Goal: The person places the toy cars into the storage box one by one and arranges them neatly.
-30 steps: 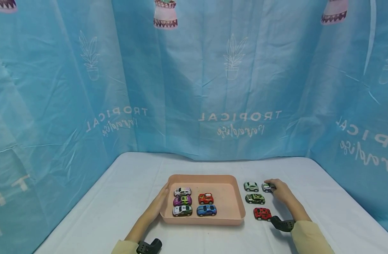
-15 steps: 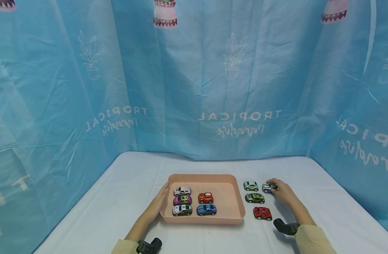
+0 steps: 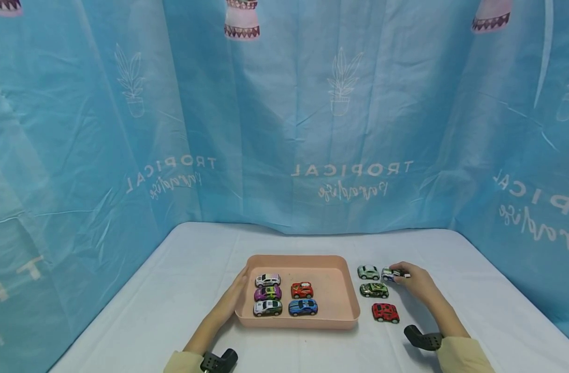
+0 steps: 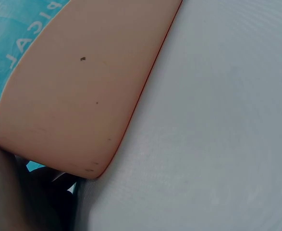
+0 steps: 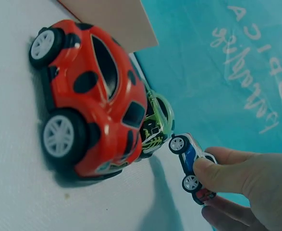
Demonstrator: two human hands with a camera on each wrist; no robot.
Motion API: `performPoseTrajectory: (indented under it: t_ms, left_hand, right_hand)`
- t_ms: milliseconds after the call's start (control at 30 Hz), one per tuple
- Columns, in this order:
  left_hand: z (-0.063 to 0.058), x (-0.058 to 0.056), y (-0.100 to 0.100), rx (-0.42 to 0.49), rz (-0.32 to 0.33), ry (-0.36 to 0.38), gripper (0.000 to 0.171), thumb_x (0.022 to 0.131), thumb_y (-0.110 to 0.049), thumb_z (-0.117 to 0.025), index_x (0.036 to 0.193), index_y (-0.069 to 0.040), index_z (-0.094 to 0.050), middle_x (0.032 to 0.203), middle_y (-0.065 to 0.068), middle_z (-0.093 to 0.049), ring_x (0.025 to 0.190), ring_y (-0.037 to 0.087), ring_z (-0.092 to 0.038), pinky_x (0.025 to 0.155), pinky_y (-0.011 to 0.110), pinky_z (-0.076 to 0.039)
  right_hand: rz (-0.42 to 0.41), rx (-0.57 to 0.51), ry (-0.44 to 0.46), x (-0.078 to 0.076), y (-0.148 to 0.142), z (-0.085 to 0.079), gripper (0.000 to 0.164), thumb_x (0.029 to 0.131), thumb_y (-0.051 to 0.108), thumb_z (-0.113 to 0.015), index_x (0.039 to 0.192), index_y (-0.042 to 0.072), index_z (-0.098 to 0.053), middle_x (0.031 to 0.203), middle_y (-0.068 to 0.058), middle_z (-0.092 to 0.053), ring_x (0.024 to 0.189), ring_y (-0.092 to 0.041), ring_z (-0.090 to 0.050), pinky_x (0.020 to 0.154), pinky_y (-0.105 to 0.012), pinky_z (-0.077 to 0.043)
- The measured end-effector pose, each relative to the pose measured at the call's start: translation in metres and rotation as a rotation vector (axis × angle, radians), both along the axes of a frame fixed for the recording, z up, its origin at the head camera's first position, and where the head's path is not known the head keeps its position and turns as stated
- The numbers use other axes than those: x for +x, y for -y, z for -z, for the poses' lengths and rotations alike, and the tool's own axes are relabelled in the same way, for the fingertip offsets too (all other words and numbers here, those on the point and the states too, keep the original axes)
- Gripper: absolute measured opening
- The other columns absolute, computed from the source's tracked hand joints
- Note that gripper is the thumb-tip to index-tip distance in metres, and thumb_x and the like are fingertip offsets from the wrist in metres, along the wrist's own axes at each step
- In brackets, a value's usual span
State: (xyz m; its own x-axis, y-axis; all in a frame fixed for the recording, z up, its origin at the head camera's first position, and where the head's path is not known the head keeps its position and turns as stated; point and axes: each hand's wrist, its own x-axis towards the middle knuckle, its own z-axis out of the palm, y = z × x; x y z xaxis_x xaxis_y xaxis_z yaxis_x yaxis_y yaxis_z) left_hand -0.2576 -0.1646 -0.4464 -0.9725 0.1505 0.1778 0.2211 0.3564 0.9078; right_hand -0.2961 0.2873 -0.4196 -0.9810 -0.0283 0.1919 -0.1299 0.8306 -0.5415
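White-and-blue toy car (image 5: pixel 190 153) on white-spoked wheels (image 5: pixel 178 144), pinched by right hand (image 3: pixel 417 281), nearer the pale-green toy car (image 3: pixel 368 272) than before; left hand (image 3: pixel 234 294) touches tray (image 3: pixel 297 324), fingers unclear

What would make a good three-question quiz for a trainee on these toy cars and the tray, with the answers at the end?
1. How many cars are in the tray that the left hand touches?
2. True or false: the right hand holds a white-and-blue car.
3. Outside the tray, which car is lowest in the head view?
A. the pale green car
B. the spotted red car
C. the camouflage green car

Key: 1. Five; 2. True; 3. B.
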Motion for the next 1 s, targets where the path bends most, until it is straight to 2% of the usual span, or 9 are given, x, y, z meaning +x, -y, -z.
performPoseTrajectory:
  t_ms: [167,367,600,800,1000]
  left_hand:
    - [0.0,-0.002,-0.001,-0.005,-0.029,0.066,0.057,0.099,-0.04,-0.023,0.146,-0.009,-0.017,0.151,0.02,-0.013,0.138,0.041,-0.008,0.111,0.059,-0.004]
    - [-0.003,0.0,-0.003,-0.016,-0.035,0.086,0.057,0.099,-0.041,-0.023,0.146,-0.01,-0.017,0.152,0.018,-0.012,0.139,0.04,-0.007,0.111,0.058,-0.006]
    - [-0.001,-0.002,-0.003,-0.012,-0.036,0.089,0.058,0.099,-0.043,-0.022,0.146,-0.01,-0.016,0.152,0.017,-0.012,0.139,0.039,-0.007,0.111,0.058,-0.005]
    - [-0.002,-0.001,-0.003,-0.011,-0.034,0.094,0.058,0.099,-0.043,-0.021,0.146,-0.011,-0.016,0.152,0.017,-0.012,0.139,0.039,-0.006,0.111,0.058,-0.005]
    - [-0.002,-0.001,-0.003,-0.005,-0.025,0.09,0.058,0.099,-0.043,-0.022,0.146,-0.009,-0.016,0.152,0.017,-0.012,0.139,0.039,-0.006,0.112,0.057,-0.004]
  right_hand:
    - [-0.006,-0.049,0.006,0.005,0.003,-0.007,0.028,0.084,0.01,-0.062,0.11,-0.002,-0.06,0.112,-0.027,-0.058,0.101,-0.043,-0.056,0.074,-0.046,-0.051]
    - [-0.001,-0.099,-0.022,0.008,0.01,-0.012,0.028,0.086,0.015,-0.061,0.11,0.001,-0.06,0.104,-0.022,-0.062,0.082,-0.027,-0.064,0.063,-0.036,-0.053]
    - [-0.079,-0.078,-0.03,0.013,0.025,-0.025,0.032,0.088,0.017,-0.058,0.116,0.001,-0.058,0.114,-0.024,-0.059,0.094,-0.034,-0.062,0.076,-0.045,-0.053]
    - [-0.114,-0.047,-0.047,0.015,0.043,-0.037,0.04,0.089,0.021,-0.058,0.123,0.0,-0.053,0.121,-0.025,-0.055,0.102,-0.038,-0.058,0.079,-0.048,-0.051]
    - [-0.157,-0.033,-0.088,0.016,0.06,-0.045,0.04,0.089,0.019,-0.058,0.123,0.0,-0.054,0.121,-0.024,-0.055,0.11,-0.04,-0.053,0.085,-0.049,-0.05]
